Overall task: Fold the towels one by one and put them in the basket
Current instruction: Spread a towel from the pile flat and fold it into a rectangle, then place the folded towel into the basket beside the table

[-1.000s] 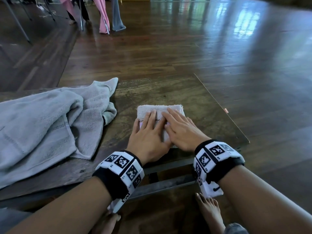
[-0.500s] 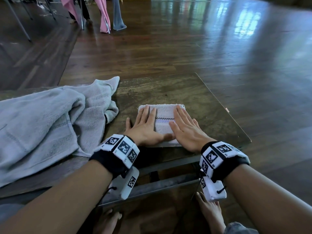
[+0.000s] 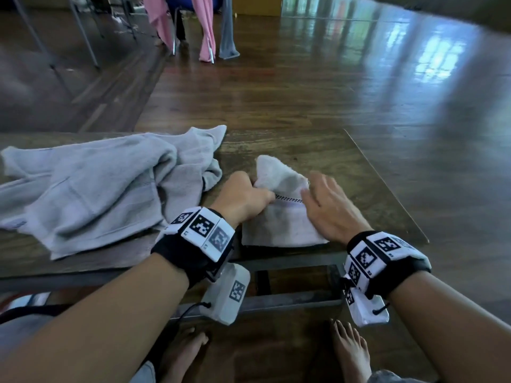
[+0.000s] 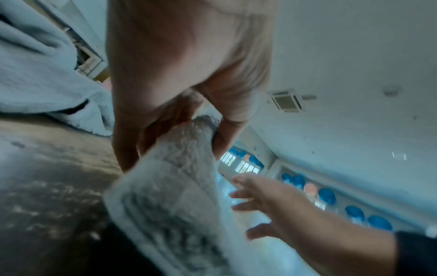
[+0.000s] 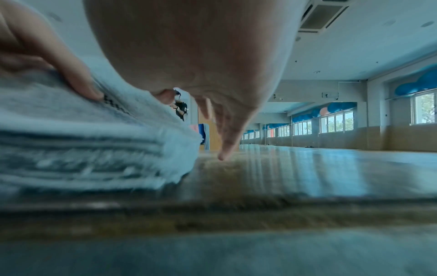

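A small white towel with a black checked stripe lies folded near the table's front edge. My left hand pinches its far left corner and holds that part raised off the table; the left wrist view shows thumb and fingers clamped on the towel. My right hand sits at the towel's right side with its fingers spread. In the right wrist view its thumb rests on the towel and the fingers point down at the table. No basket is in view.
A large crumpled grey towel covers the left of the wooden table. The table's right edge runs close to my right hand. Pink cloths hang on a stand far back. Bare feet show under the table.
Both hands lay flat on the folded towel before. My left hand has now taken hold of its far left corner and lifted it, and my right hand has slid to the right edge.
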